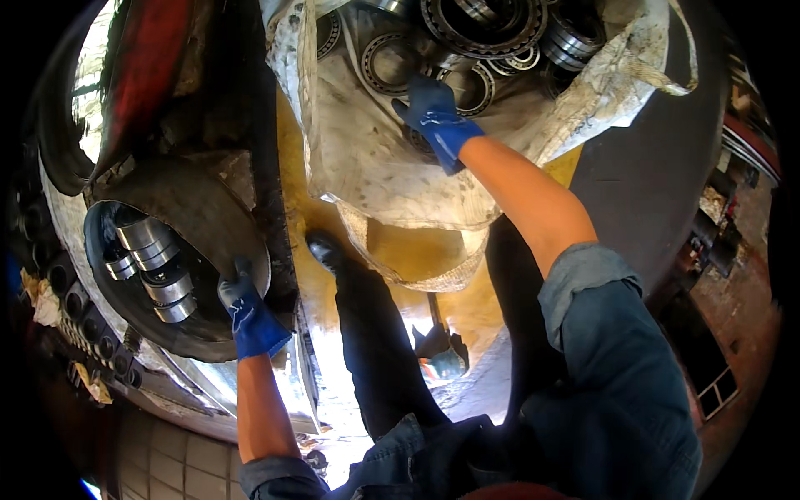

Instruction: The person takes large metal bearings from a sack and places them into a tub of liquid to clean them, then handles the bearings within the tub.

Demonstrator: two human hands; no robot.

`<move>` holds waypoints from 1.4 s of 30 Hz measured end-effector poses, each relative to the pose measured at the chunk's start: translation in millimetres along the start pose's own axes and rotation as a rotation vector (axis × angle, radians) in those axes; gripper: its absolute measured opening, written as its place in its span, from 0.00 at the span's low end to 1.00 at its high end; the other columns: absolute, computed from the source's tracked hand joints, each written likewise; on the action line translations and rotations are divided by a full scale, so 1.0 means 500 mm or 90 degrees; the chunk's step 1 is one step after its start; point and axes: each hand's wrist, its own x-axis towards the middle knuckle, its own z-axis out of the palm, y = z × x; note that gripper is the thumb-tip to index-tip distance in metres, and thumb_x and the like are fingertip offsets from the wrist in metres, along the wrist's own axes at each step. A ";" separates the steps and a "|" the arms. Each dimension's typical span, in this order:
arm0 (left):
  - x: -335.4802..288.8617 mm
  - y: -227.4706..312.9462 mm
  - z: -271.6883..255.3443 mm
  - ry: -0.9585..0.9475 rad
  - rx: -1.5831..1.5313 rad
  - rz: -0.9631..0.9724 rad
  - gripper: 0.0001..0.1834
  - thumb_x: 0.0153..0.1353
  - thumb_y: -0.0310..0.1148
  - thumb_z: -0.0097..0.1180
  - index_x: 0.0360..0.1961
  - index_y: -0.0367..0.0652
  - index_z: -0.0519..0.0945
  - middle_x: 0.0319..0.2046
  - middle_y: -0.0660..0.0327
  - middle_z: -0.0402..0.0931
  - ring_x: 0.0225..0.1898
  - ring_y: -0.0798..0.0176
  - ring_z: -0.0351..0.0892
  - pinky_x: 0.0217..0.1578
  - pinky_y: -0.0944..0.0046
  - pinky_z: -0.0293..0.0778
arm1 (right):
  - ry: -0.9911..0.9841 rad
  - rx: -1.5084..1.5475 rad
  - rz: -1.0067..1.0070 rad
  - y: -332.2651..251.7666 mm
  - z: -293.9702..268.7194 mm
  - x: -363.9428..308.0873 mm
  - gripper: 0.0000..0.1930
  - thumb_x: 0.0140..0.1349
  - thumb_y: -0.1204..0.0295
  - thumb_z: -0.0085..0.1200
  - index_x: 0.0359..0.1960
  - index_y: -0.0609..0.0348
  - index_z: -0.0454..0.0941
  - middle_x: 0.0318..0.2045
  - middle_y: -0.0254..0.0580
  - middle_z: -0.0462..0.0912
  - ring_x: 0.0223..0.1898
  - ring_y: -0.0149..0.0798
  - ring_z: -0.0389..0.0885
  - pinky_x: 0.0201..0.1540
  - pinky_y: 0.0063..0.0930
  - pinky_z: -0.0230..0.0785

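Note:
My right hand [437,117], in a blue glove, reaches over the open white bag [358,158] at the top middle. Its thumb stands apart from the fingers, and nothing shows between them. The fingertips are beside a ring-shaped roller bearing [391,64] and a second bearing [468,88], both lying in the bag. At the left, my left hand [248,315], also gloved in blue, is closed on the edge of a dark rubber-like tub [196,196]. Several shiny steel bearings [167,285] lie inside that tub.
More bearings, including a large one [483,29], crowd the far part of the bag. The bag's loop handle [667,79] sticks out at the right. A yellow surface [317,283] lies under my feet. Rows of dark ring-shaped parts [104,343] stand at the far left.

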 end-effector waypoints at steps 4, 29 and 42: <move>-0.026 0.043 0.002 0.007 0.024 0.011 0.20 0.68 0.39 0.63 0.46 0.27 0.83 0.37 0.54 0.87 0.38 0.64 0.86 0.41 0.64 0.78 | 0.098 -0.150 -0.135 0.005 0.095 0.077 0.28 0.60 0.54 0.60 0.59 0.53 0.75 0.51 0.54 0.83 0.49 0.48 0.83 0.54 0.39 0.74; -0.040 0.061 0.034 0.021 0.100 0.075 0.22 0.63 0.45 0.63 0.45 0.34 0.85 0.34 0.43 0.86 0.38 0.47 0.88 0.40 0.56 0.78 | -0.479 0.282 0.021 0.112 -0.011 0.193 0.32 0.59 0.56 0.63 0.62 0.59 0.74 0.55 0.54 0.82 0.60 0.50 0.78 0.64 0.39 0.66; -0.084 0.054 -0.024 -0.107 0.074 0.092 0.14 0.66 0.39 0.56 0.41 0.41 0.86 0.36 0.47 0.85 0.40 0.44 0.84 0.43 0.52 0.79 | -0.738 0.378 0.167 -0.369 -0.408 -0.051 0.18 0.71 0.71 0.54 0.61 0.58 0.76 0.50 0.41 0.82 0.48 0.34 0.80 0.55 0.30 0.74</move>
